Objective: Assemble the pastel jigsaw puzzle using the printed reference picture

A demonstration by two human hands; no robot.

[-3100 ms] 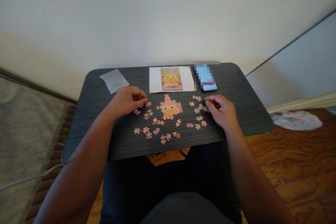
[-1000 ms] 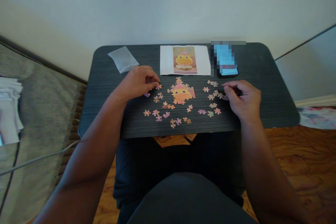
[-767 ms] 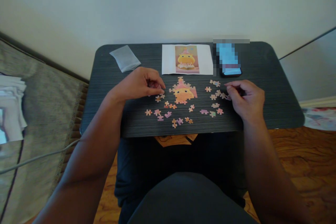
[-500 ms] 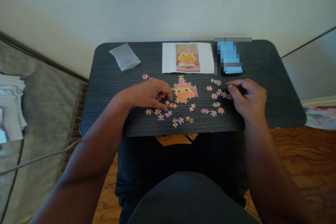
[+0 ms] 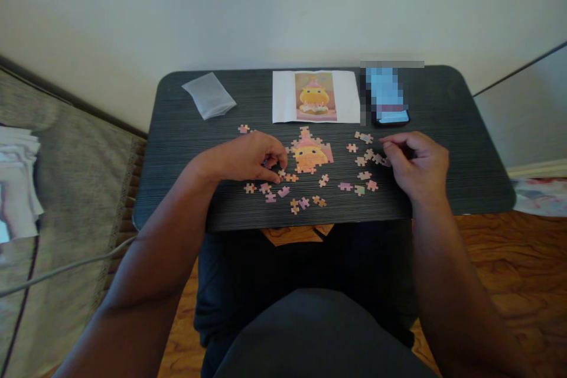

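Note:
My left hand point(image 5: 254, 156) rests over loose puzzle pieces left of the joined part. Its thumb and index finger are curved and apart, with a small puzzle piece point(image 5: 282, 173) in the gap between their tips. Other pieces are partly hidden under the palm. The joined puzzle section point(image 5: 311, 153) shows a yellow face with a pink hat. To its right, my right hand point(image 5: 414, 159) has thumb and index finger close together beside a cluster of loose pieces point(image 5: 370, 155). Whatever lies between those fingertips is too small to make out.
A printed picture sheet point(image 5: 348, 97) lies behind the joined section, with a phone point(image 5: 385, 94) to its right. At the back left is a clear plastic bag point(image 5: 210, 96). Several loose pieces point(image 5: 303, 204) lie toward the dark table's point(image 5: 469, 147) front edge.
The left hand's thumb and index finger have drawn slightly closer around the small piece. My right hand holds nearly the same pose. The whole view has shifted a little.

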